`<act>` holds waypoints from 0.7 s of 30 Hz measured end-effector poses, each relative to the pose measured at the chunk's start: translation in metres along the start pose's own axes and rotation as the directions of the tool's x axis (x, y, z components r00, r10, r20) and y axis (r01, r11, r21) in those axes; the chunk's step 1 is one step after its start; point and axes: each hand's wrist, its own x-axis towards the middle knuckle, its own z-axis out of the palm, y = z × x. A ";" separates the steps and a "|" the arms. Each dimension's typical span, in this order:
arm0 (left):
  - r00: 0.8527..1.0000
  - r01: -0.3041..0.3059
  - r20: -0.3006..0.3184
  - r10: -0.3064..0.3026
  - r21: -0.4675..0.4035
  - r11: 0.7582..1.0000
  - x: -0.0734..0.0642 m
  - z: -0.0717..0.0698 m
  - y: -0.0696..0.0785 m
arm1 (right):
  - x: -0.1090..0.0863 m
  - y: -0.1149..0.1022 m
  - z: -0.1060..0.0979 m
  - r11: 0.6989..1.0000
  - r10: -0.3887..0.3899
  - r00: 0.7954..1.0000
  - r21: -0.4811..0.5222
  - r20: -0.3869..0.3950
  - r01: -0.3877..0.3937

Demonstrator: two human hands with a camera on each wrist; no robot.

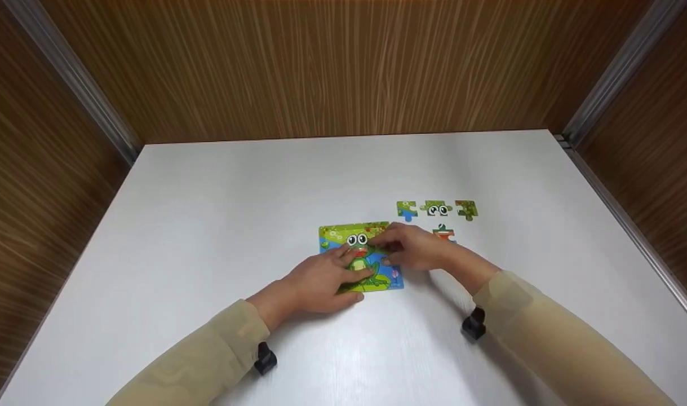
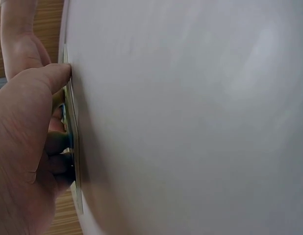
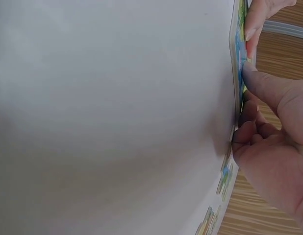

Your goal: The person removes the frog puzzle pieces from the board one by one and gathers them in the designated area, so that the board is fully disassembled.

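A flat frog puzzle board (image 1: 389, 279), green and blue, lies on the white table. My left hand (image 1: 322, 280) rests across its left and lower part, fingers stretched over the frog, thumb by the near edge. In the left wrist view, the left thumb (image 2: 57, 76) touches the board's edge. My right hand (image 1: 415, 246) is at the board's upper right, with bent fingers on the picture and the thumb apart from the index finger. The right wrist view has the right thumb (image 3: 259, 81) against the board; whether a piece sits between the fingertips is hidden.
Beyond the right hand lie loose puzzle pieces: a green and blue one (image 1: 406, 209), one with eyes (image 1: 437, 208) and a dark green one (image 1: 467, 208). A red and white piece (image 1: 443, 232) is partly behind the right hand. Wood-grain panels (image 1: 343, 73) enclose the table.
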 end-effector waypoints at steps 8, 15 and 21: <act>1.000 0.006 0.008 -0.006 -0.009 1.000 0.001 -0.001 0.000 | 0.001 -0.003 -0.002 1.000 0.009 1.000 -0.019 0.014 -0.009; 1.000 0.003 -0.012 -0.003 -0.004 1.000 0.001 -0.002 0.001 | 0.001 -0.004 -0.003 1.000 -0.002 1.000 -0.025 0.019 0.002; 1.000 0.007 -0.005 -0.007 -0.007 1.000 0.000 -0.001 0.002 | 0.002 -0.006 -0.002 0.999 0.009 1.000 -0.034 0.027 -0.008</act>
